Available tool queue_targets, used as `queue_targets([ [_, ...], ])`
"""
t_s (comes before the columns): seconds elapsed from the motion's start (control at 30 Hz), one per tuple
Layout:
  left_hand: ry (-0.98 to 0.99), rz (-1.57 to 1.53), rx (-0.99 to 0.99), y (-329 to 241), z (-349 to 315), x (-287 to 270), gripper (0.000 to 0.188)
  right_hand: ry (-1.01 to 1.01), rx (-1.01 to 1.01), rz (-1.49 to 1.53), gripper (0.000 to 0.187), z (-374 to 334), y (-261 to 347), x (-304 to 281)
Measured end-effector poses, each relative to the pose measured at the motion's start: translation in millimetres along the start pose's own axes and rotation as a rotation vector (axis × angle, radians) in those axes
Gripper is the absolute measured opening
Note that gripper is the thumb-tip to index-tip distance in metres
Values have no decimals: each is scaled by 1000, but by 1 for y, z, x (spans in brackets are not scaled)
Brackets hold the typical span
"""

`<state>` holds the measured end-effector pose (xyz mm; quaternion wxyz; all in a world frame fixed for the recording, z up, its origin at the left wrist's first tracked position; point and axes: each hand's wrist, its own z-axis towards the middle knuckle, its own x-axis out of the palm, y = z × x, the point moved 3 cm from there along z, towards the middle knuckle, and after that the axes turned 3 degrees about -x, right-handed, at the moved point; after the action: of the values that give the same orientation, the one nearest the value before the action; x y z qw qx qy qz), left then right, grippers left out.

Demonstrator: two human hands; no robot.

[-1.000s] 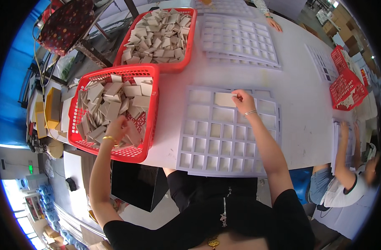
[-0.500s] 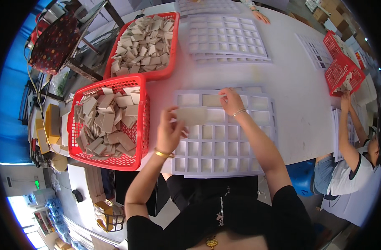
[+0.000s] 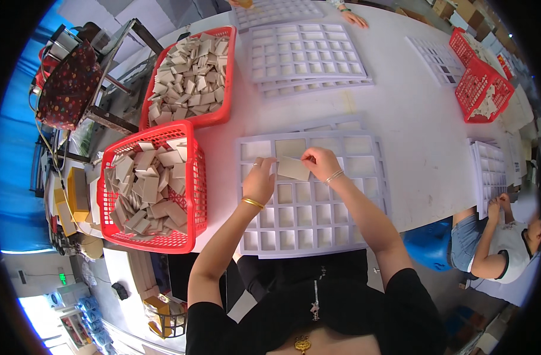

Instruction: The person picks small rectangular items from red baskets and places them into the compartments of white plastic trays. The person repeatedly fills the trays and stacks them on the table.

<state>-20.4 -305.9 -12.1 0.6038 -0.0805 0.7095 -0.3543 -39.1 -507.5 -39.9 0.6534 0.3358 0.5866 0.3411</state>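
Observation:
A beige rectangular tile (image 3: 293, 169) is tilted over the white compartment tray (image 3: 303, 253) in front of me. My right hand (image 3: 322, 164) pinches its right edge between thumb and fingers. At the tile's left edge my left hand (image 3: 260, 180) has its fingers closed on it, partly hiding that side. Another tile (image 3: 290, 147) lies in a far-row compartment just beyond. One small compartment below the held tile also contains a beige piece (image 3: 284, 193). A second tray (image 3: 350, 125) shows from beneath the first.
Left of the tray, a red basket (image 3: 190, 192) holds loose beige tiles; another red basket (image 3: 230, 74) of tiles stands behind it. Stacked compartment trays (image 3: 306, 52) lie across the table. At the right are more red baskets (image 3: 483, 89) and a seated co-worker (image 3: 495, 254).
The tile has moved right and down over the tray. My right hand has come onto its right edge. The co-worker's hands have left the red basket for the trays nearby.

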Motion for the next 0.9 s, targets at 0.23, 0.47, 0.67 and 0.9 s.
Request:
queue_targets([
  [0.23,-58,193,328,0,-7,4,48,189,-218,-169,6,28,2,1],
  [0.47,2,294,363,-2,-3,23,51,295,-324,-265,12,31,0,-3],
  [0.67,-79,204,332,-6,6,16,50,259,-465,-317,20,15,7,0],
  [0.9,-77,324,373,-11,5,7,42,187,-452,-321,31,5,7,-2],
])
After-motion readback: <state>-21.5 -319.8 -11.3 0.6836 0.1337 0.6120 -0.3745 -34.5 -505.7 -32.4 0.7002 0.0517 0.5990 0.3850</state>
